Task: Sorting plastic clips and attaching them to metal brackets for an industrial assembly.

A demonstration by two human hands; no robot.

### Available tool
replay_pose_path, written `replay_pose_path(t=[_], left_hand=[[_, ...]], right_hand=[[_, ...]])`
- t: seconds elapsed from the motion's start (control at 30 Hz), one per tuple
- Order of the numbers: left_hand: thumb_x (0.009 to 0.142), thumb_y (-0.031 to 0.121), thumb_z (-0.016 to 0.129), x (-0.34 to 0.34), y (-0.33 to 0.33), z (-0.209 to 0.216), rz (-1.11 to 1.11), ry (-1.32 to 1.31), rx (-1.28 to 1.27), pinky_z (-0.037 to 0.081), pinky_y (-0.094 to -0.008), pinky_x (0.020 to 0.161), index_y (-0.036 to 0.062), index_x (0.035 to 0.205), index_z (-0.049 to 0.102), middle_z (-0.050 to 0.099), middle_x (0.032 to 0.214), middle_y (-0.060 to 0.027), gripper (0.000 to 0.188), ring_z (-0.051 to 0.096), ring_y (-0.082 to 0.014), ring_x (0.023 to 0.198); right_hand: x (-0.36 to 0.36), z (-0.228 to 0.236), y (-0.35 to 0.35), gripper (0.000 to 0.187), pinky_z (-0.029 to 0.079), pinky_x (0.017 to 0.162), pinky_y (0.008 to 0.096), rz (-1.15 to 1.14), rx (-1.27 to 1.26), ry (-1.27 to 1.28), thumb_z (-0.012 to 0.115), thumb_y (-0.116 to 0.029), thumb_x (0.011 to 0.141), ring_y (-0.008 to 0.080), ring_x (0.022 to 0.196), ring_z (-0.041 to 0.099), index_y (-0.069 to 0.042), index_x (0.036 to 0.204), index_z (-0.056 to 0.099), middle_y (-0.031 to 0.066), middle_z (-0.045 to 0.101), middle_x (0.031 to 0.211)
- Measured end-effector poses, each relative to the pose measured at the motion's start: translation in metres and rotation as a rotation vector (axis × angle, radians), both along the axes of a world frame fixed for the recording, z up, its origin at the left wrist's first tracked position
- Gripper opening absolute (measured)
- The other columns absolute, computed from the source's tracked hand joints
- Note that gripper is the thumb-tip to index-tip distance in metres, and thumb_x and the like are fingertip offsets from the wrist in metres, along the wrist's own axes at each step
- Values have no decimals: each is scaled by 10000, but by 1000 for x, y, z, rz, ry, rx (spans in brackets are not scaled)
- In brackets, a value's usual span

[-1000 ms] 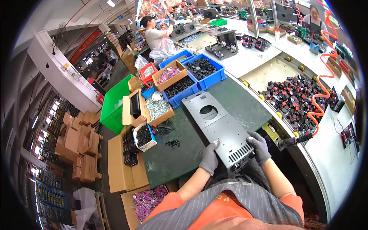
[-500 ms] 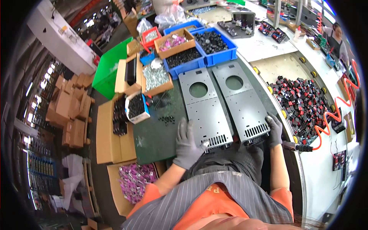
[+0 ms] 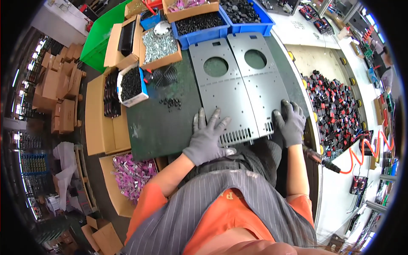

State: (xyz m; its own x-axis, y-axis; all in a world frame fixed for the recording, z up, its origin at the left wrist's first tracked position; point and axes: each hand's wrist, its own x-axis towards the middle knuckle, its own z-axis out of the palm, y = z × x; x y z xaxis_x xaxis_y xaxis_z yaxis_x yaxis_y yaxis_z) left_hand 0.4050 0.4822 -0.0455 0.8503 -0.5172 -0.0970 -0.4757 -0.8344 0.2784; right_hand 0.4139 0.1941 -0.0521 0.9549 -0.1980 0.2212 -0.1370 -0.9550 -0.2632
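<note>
Two flat grey metal panels lie side by side on the dark green tabletop [image 3: 153,127], their long edges meeting. The left panel [image 3: 225,102] and the right panel [image 3: 265,87] each have a large round hole at the far end and a row of slots at the near end. My left hand [image 3: 207,138], in a grey glove, rests with fingers spread on the left panel's near left corner. At the right panel's near right edge lies my gloved right hand [image 3: 291,124], fingers apart and touching the metal. Neither hand grips anything else.
Small black screws [image 3: 171,103] and black wire finger guards [image 3: 165,76] lie left of the panels. Beyond are a blue bin [image 3: 202,36] and a carton of silver screws [image 3: 161,46]. A powered screwdriver [image 3: 316,156] with an orange coiled hose sits right.
The right panel has moved left against the left one, closing the gap. My right hand moved left with it, and my left hand's fingers now lie over the left panel. The view has shifted.
</note>
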Motion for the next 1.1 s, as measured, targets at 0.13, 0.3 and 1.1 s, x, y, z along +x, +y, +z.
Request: replay_pose_path(t=[0.13,0.3,1.1], left_hand=[[721,584,577,33,20,-4,32,-177,-249,197,-543,1040,114,1323,403,319,1369,-209,783,203,-461,1293],[739,405,613,57,23,-14,67,-192,-393,258,-511,1020,108,1221,488,406,1304,-183,580,303,-422,1256],[708,247,624,56,46,-27,107,-58,-735,217,-551,1033,104,1059,574,409,1309,-161,382,234,-406,1310]], right_hand=[[73,40,-5,463,341,956,446,179,20,-78,586,-445,801,352,1143,439,-128,1138,575,175,508,1203],[226,67,16,511,340,967,421,365,-34,-247,546,-455,829,326,1168,445,-122,1215,520,134,492,1261],[493,-12,28,425,409,918,341,572,101,167,476,-15,840,274,1101,549,-19,1261,414,161,565,1209]])
